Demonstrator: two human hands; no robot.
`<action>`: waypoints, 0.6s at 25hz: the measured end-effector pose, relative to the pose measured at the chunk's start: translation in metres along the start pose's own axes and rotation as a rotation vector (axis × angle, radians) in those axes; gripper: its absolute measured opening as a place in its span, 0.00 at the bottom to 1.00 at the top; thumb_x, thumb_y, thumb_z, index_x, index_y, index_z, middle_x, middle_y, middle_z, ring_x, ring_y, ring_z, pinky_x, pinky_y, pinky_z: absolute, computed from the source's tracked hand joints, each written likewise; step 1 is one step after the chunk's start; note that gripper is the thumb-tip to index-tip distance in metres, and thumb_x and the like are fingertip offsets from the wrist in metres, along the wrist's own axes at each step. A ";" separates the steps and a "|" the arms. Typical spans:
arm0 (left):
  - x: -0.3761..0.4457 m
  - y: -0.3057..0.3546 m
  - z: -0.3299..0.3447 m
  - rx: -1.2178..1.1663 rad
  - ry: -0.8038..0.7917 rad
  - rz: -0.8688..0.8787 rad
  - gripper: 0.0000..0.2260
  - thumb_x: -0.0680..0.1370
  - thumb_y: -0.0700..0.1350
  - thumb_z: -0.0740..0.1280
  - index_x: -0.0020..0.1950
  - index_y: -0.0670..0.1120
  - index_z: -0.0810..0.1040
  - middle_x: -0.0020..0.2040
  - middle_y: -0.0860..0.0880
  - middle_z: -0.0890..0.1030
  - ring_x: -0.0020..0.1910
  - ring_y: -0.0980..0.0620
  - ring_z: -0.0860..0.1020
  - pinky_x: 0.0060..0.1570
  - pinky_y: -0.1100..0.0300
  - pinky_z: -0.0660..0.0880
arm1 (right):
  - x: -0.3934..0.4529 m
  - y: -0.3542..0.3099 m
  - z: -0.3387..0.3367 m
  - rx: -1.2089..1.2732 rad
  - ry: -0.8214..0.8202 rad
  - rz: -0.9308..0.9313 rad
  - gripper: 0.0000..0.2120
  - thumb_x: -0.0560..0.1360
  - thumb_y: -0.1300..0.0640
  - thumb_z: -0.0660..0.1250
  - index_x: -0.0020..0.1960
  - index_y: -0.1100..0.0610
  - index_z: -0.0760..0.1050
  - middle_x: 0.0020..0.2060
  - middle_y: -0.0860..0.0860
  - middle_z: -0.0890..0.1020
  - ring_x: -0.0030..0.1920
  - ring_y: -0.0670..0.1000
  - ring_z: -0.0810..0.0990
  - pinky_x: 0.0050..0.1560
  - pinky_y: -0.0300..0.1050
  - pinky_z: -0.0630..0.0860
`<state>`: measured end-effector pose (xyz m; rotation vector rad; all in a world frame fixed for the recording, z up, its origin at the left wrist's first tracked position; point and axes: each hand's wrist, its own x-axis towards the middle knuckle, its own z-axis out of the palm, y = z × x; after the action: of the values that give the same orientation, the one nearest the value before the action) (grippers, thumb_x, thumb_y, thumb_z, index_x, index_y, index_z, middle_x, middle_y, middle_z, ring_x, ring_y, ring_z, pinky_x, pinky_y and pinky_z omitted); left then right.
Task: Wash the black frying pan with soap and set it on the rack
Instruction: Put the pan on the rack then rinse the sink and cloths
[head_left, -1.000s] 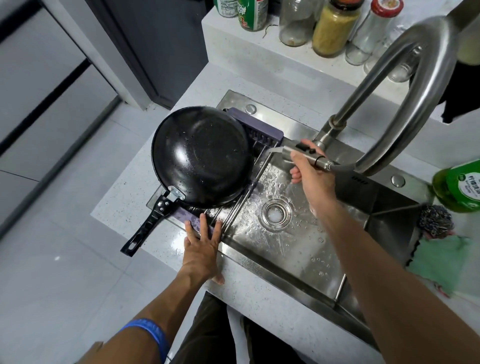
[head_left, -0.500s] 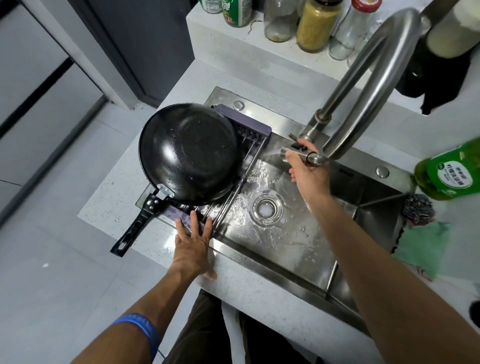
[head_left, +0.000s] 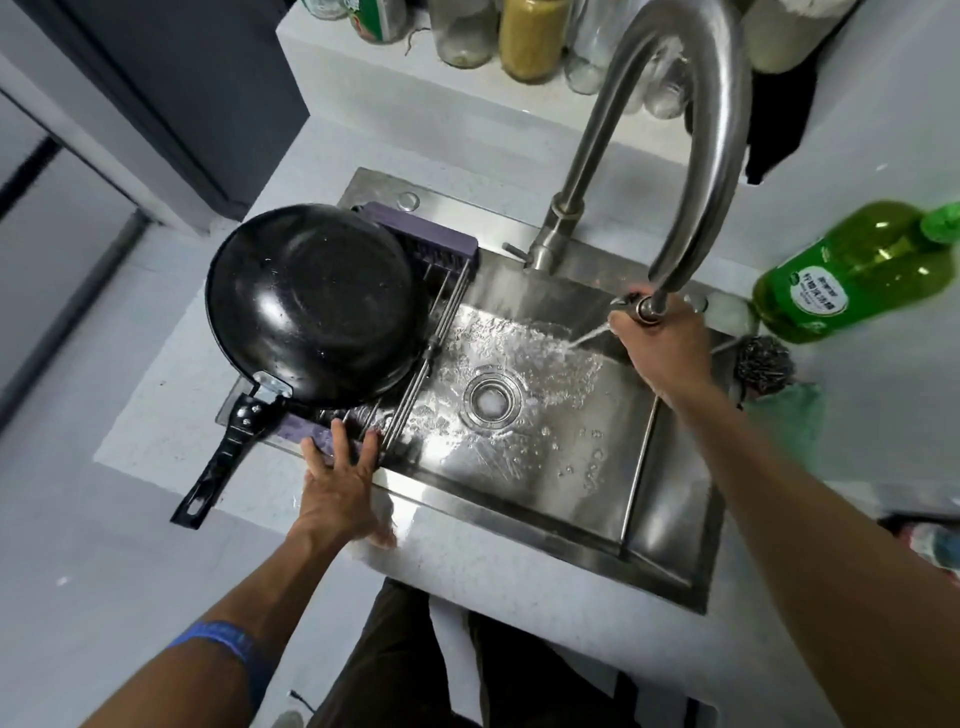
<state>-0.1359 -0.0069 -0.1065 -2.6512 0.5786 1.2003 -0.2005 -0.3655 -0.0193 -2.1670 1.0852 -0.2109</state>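
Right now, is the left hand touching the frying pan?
Apart. The head view shows the left hand flat on the rack's front edge, with rack bars visible between its fingertips and the frying pan.

In front of me the stainless steel sink basin (head_left: 530, 457) is wet, its round drain (head_left: 492, 399) near the middle of the floor. The tall curved steel faucet (head_left: 691, 119) arches over it, and water sprays from its head onto the basin floor. To my right, a green plastic bottle with a white label (head_left: 852, 275) lies tilted on the white countertop (head_left: 161, 415), and a steel wool scrubber (head_left: 763, 364) sits beside a green cloth (head_left: 784, 426). Glass jars (head_left: 530, 36) line the raised ledge behind.
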 end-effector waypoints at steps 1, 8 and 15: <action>0.000 0.001 0.001 -0.005 -0.001 -0.001 0.62 0.64 0.57 0.79 0.77 0.54 0.32 0.75 0.44 0.27 0.73 0.29 0.34 0.71 0.41 0.62 | 0.002 0.005 -0.008 -0.056 0.006 0.002 0.11 0.74 0.50 0.69 0.52 0.55 0.82 0.40 0.50 0.83 0.42 0.48 0.78 0.42 0.40 0.69; 0.002 0.001 -0.001 0.025 -0.032 -0.005 0.66 0.60 0.61 0.80 0.76 0.54 0.30 0.75 0.43 0.27 0.72 0.27 0.34 0.70 0.40 0.62 | 0.008 0.013 -0.043 -0.397 -0.065 -0.008 0.08 0.74 0.48 0.67 0.45 0.53 0.77 0.40 0.54 0.81 0.43 0.57 0.79 0.41 0.46 0.73; 0.001 0.000 0.002 -0.014 -0.017 -0.014 0.62 0.64 0.57 0.79 0.77 0.55 0.31 0.74 0.45 0.26 0.72 0.29 0.34 0.69 0.40 0.62 | 0.007 0.005 -0.059 -0.637 -0.244 0.029 0.22 0.74 0.41 0.69 0.57 0.58 0.77 0.43 0.54 0.77 0.41 0.55 0.73 0.42 0.45 0.68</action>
<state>-0.1367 -0.0060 -0.1090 -2.6496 0.5498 1.2270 -0.2243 -0.4033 0.0204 -2.6316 1.1411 0.4652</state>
